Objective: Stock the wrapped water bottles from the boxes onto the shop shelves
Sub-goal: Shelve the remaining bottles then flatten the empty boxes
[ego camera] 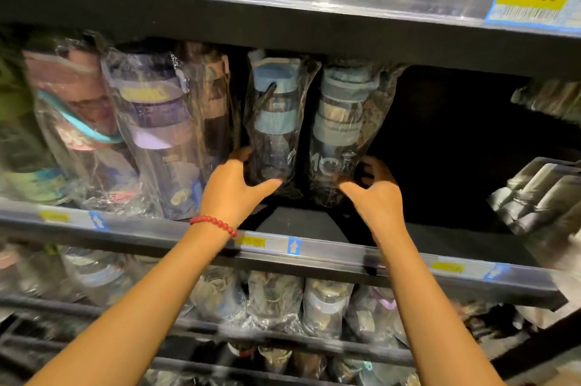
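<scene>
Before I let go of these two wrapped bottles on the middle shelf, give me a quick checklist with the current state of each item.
1. Left hand holds the blue-capped bottle near its base: ok.
2. Right hand holds the grey-capped bottle near its base: ok.
3. Both bottles upright: not ok, both lean slightly, caps close under the upper shelf.
4. Bases resting flat on the shelf: cannot tell, the wrap and hands hide them.
5. Free space to the right of the grey-capped bottle: ok, dark open gap there.
6. Neighbouring purple-banded bottle steady: cannot tell; it leans in the row.
</scene>
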`<state>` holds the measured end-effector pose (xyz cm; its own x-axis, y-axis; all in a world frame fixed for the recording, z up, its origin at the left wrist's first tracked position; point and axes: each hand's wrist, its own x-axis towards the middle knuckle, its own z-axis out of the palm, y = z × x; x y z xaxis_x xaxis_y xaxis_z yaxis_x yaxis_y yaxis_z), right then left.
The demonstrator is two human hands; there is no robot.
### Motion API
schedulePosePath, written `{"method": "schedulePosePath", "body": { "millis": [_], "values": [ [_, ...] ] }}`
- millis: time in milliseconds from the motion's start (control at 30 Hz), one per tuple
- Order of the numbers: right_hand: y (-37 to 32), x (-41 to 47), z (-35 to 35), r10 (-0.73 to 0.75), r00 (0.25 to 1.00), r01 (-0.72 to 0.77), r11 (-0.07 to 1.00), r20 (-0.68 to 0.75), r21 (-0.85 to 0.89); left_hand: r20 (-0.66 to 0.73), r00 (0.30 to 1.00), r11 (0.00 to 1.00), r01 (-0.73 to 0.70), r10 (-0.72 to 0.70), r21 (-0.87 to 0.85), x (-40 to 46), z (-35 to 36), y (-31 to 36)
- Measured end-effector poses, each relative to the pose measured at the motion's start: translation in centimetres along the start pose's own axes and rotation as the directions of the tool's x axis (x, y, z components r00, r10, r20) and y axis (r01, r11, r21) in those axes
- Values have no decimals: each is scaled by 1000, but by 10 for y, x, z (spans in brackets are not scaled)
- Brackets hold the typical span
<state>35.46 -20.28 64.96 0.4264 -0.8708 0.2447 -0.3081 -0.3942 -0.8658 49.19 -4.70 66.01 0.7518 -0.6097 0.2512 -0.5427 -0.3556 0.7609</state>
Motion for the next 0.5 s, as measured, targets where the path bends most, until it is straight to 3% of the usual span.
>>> {"method": "schedulePosePath", "body": {
  "millis": [100, 167, 233, 400, 500],
  "values": [
    [2, -42, -5, -315, 948, 293, 923, -53, -247, -121, 969, 973, -202, 215, 108, -25, -8, -20],
    [3, -67, 1, -514, 858, 494, 823, 4, -281, -195, 927, 935, -277, 321, 223, -54, -14, -31],
    [6, -90, 14, -613, 782, 618, 740, 111, -265, -204, 897, 889, -313, 392, 333, -84, -20, -46],
    [16, -161, 68, -713, 607, 792, 580, 351, -192, -62, 968, 809, -165, 241, 565, -168, -32, -112],
    [28, -197, 95, -638, 539, 820, 547, 550, -169, -66, 993, 758, -28, 94, 652, -216, -37, -150]
  ]
}}
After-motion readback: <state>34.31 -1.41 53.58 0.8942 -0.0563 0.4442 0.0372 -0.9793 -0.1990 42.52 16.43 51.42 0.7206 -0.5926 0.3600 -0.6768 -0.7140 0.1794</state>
